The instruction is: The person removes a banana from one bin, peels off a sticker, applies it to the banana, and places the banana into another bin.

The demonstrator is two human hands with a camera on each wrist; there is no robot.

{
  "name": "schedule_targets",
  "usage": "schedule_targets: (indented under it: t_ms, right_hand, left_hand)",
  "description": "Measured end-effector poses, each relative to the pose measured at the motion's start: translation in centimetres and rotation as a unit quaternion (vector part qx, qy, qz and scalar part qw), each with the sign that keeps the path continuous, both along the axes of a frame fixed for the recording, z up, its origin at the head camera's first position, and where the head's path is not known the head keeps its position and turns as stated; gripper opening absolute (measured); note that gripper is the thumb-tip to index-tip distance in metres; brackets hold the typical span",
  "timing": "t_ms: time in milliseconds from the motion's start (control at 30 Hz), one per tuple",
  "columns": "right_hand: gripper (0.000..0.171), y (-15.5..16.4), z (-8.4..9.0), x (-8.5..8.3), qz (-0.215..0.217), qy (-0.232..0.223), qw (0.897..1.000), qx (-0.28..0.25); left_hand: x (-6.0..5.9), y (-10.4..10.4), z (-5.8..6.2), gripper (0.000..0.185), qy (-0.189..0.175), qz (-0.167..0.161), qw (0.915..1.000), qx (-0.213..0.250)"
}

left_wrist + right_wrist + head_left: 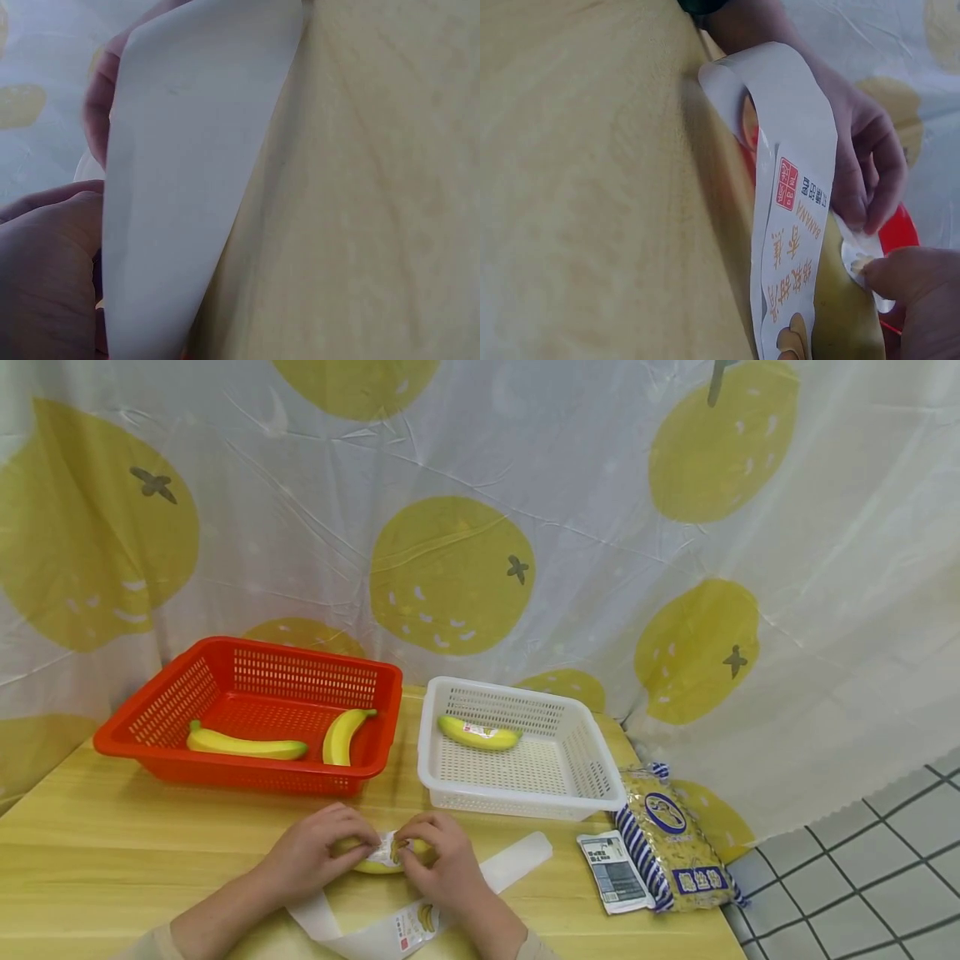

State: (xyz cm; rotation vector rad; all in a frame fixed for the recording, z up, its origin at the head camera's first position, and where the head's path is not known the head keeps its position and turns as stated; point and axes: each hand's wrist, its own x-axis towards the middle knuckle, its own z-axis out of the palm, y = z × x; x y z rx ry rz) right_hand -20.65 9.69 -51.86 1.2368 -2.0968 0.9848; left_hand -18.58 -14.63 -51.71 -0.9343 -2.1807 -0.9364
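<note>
A yellow banana lies at the front of the table between both hands. On it is a white sticker with a small banana picture. My left hand grips the banana's left part, thumb and fingers at the sticker's left end. With thumb and fingers, my right hand pinches the sticker's right end against the banana. Curling under and around the wrists is a strip of white backing paper, which bears another printed banana sticker. In the left wrist view the strip hides most of the fingers.
Behind the left hand, a red basket holds two bananas. A white basket holds one banana with a sticker. At the right lie a small printed packet and a yellow bag. A lemon-print curtain hangs behind.
</note>
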Motion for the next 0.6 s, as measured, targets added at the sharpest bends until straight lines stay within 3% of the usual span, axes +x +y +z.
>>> schedule_targets:
  t_ms: [233,600]
  right_hand:
    - [0.015,-0.16,0.12,0.06,-0.009,0.054,0.998,0.025]
    - [0.012,0.12,0.33,0.29,-0.02,0.012,0.999,0.033]
  left_hand:
    - [-0.01,0.02,0.08,0.035,0.015,-0.009,0.9998,0.0]
    - [0.41,0.15,0.37,0.024,-0.036,0.056,0.9974,-0.029]
